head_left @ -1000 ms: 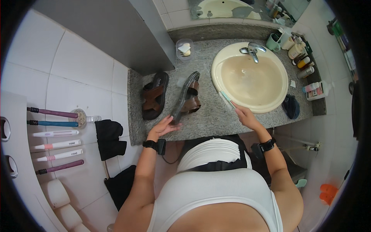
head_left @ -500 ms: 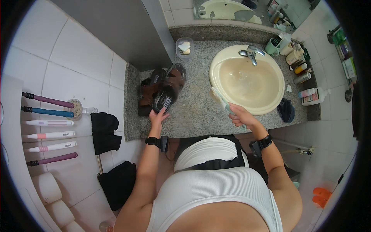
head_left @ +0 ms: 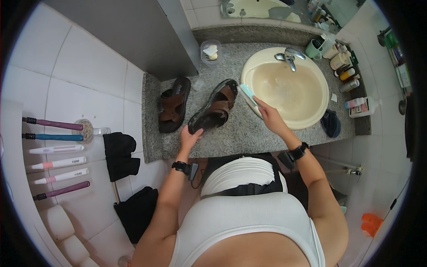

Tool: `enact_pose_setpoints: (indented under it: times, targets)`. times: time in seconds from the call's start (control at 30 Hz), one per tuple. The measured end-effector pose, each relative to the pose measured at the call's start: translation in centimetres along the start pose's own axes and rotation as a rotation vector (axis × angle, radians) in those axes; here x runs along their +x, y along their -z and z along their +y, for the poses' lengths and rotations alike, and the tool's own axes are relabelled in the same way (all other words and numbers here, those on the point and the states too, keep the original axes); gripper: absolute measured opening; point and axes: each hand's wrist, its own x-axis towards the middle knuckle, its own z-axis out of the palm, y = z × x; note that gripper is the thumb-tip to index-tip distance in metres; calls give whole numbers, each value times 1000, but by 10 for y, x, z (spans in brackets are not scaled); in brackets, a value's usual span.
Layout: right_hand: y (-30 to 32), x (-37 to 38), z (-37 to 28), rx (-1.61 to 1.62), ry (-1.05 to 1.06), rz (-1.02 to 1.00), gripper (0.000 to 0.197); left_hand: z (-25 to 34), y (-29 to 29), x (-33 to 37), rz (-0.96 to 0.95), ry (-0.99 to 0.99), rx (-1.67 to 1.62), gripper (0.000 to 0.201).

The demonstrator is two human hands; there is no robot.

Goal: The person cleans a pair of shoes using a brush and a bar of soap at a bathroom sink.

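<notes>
My left hand (head_left: 190, 137) is closed on the heel end of a brown strap sandal (head_left: 218, 110), gripping it at the near end. The sandal slants with its toe far and to the right, beside the sink. Its matching sandal (head_left: 172, 109) stands on the countertop to the left. In my right hand (head_left: 269, 116) is a scrub brush (head_left: 250, 96) with a pale green back and white bristles. The brush head is near the sandal's straps, over the sink's left rim; whether it touches the sandal I cannot tell.
A cream oval sink (head_left: 318, 107) with a chrome faucet (head_left: 289, 55) is set into the granite countertop (head_left: 213, 144). Behind the sandals is a clear soap dish (head_left: 205, 46). Bottles (head_left: 342, 62) line the right edge, near a dark cloth (head_left: 330, 123). A grey panel (head_left: 133, 35) rises at the left.
My left hand has brought the sandal off the other one and to the right, turning its foot bed and straps upward. The brush has moved slightly toward it, its back now turned up.
</notes>
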Motion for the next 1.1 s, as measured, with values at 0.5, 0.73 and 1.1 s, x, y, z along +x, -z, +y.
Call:
enact_pose_setpoints:
  times: [0.5, 0.73, 1.1]
  targets:
    - [-40, 40, 21, -547, -206, -126, 66, 51, -21, -9, 122, -289, 524, 37]
    - [-35, 38, 4, -524, -123, -215, 64, 63, -25, -14, 111, -321, 583, 40]
    - [-14, 41, 6, -560, -205, -98, 58, 87, -35, -12, 125, -437, 767, 40]
